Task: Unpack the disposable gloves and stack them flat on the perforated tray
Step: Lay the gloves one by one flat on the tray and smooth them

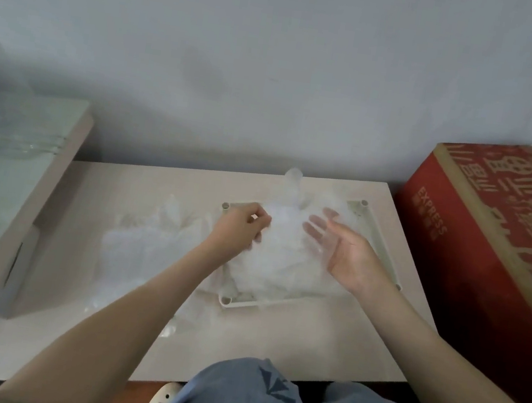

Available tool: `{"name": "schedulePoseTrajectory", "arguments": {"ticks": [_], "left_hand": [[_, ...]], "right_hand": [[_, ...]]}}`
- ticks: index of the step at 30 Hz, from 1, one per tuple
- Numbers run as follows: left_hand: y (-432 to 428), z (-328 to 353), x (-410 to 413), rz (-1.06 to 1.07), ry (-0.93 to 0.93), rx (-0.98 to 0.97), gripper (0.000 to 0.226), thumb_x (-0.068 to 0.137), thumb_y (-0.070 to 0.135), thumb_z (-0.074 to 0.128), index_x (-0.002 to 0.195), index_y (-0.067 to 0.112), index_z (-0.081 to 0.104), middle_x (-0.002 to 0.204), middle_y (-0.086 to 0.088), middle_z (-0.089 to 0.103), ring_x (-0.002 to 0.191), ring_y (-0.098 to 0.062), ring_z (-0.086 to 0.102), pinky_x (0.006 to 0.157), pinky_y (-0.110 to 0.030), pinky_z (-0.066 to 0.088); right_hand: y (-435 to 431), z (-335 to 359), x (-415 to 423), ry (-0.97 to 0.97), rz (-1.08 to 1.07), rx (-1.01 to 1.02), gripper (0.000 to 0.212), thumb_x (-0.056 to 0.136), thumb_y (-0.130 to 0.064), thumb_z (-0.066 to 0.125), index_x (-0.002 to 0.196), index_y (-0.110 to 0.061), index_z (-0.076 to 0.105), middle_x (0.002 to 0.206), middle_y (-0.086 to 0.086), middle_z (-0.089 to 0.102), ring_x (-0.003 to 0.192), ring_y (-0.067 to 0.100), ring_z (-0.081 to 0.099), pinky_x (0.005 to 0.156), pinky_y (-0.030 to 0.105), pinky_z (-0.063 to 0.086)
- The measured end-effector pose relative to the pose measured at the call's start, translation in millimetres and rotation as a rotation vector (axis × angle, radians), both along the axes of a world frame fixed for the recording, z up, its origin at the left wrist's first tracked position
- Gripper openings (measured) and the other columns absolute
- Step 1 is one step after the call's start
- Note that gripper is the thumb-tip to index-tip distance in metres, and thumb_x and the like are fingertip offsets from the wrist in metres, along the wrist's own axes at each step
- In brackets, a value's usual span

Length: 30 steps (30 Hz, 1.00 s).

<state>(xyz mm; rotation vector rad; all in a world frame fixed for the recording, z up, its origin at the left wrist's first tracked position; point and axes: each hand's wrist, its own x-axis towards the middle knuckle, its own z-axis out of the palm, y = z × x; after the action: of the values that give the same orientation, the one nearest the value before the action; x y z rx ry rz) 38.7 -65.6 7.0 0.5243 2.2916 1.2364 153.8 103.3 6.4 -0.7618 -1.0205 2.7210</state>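
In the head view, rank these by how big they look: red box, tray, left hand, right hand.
1. red box, cut off by the frame.
2. tray, partly under gloves.
3. left hand and right hand: look alike, not ranked.

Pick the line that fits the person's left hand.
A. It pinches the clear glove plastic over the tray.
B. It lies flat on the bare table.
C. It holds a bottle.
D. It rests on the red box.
A: the left hand has its fingers curled and pinches the heap of clear gloves that lies over the tray.
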Motion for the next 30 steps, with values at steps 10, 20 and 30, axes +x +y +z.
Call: {"name": "schedulePoseTrajectory", "arguments": {"ticks": [10,20,30], "left_hand": [[3,-23,-17,-0.062,0.338,-0.283,0.021,0.100,0.032,0.045,0.097,0.015,0.058,0.066,0.002,0.053,0.075,-0.021,0.047,0.058,-0.032,0.034],[8,-32,-22,-0.153,0.462,-0.426,0.028,0.102,0.035,0.039,0.109,0.015,0.057,0.095,-0.009,0.067,0.093,-0.030,0.055,0.064,-0.033,0.038],[11,-30,-20,-0.220,0.584,-0.522,0.031,0.103,0.035,0.034,0.115,0.014,0.053,0.105,-0.011,0.066,0.092,-0.032,0.059,0.066,-0.032,0.037]], "right_hand": [[32,-11,-3,-0.319,-0.084,0.381,0.033,0.088,-0.010,0.064,0.116,-0.016,0.047,0.090,0.008,0.062,0.077,0.018,0.070,0.065,0.037,0.057],[7,-1,-4,-0.417,0.025,1.213,0.091,0.075,-0.030,0.078,0.139,-0.029,0.013,0.132,0.000,0.029,0.104,0.010,0.040,0.083,0.030,0.044],[-19,-8,2,-0.671,0.397,1.642,0.139,0.057,-0.057,0.082,0.147,-0.033,-0.022,0.157,-0.004,-0.024,0.146,0.019,-0.012,0.117,0.048,0.005]]}}
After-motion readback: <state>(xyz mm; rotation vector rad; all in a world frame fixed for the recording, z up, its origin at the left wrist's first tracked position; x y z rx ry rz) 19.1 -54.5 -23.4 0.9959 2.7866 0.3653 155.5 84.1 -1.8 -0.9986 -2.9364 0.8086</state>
